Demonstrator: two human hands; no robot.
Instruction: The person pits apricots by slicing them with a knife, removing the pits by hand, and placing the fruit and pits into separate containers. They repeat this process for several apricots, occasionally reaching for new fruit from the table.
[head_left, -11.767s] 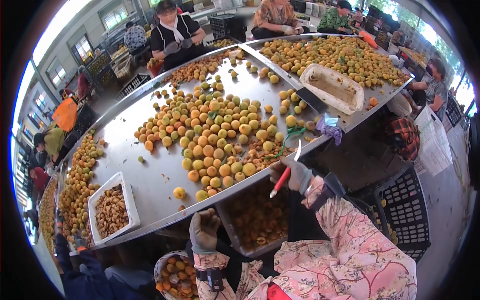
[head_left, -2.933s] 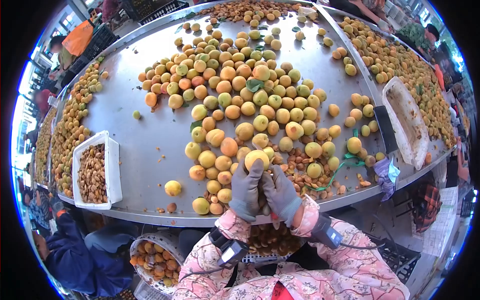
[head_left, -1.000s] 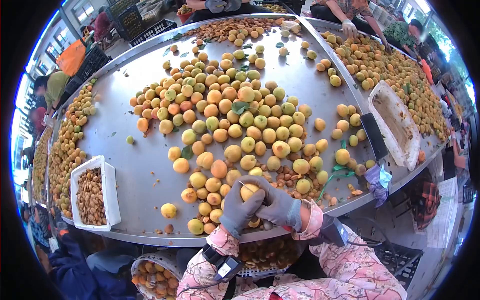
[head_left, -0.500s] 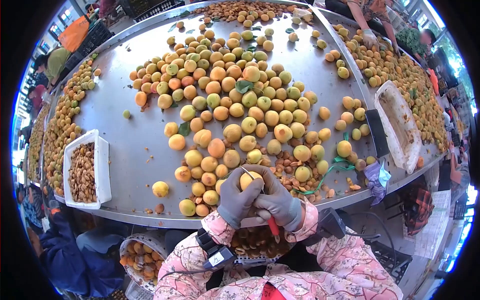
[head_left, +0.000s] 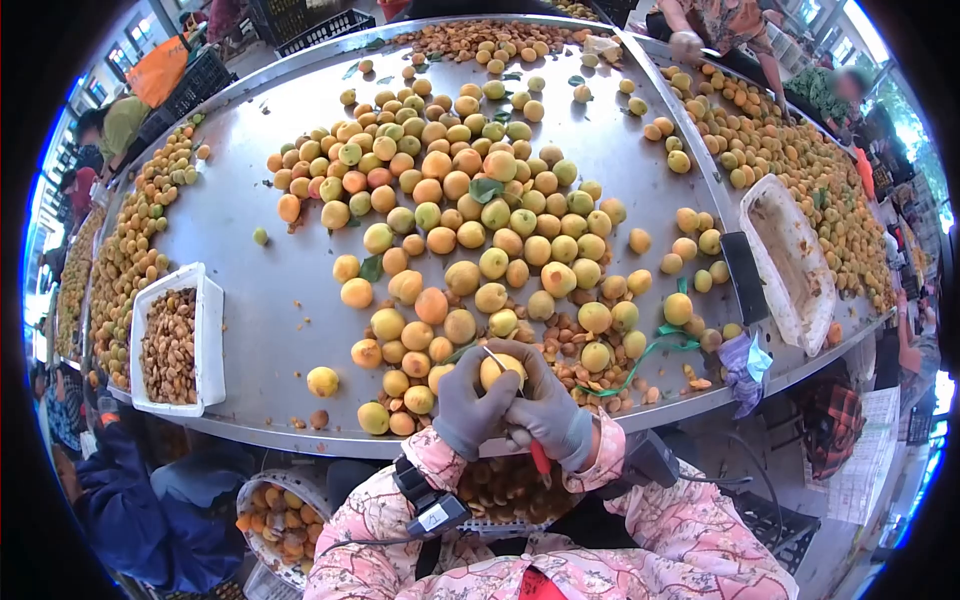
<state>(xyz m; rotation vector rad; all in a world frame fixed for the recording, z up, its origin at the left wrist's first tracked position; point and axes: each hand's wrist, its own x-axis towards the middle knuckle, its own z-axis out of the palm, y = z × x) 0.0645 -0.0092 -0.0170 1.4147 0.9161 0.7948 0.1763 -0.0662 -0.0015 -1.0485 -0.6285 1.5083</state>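
At the table's near edge, my two grey-gloved hands are close together around a yellow-orange apricot [head_left: 502,372]. My left hand [head_left: 474,408] is closed on the apricot from the left. My right hand [head_left: 552,412] is wrapped round a red-handled knife [head_left: 540,458], its handle sticking out below the fingers. A thin metal blade shows across the top of the fruit; the middle of the tool is hidden by the gloves. Just beyond my hands lies a heap of loose apricots [head_left: 461,278], with brown pits [head_left: 565,335] scattered to the right.
On the left stands a white tray of pits [head_left: 207,345]. An elongated white tray [head_left: 790,255] lies on the right beside a black block [head_left: 741,278]. Below the edge are a bucket of apricots [head_left: 285,520] and a container of brown pieces [head_left: 508,490]. Other people work around the table.
The view has shifted slightly. My hands keep the same grip on the apricot and knife. At the far right, a co-worker's gloved hand has lifted back from the fruit.
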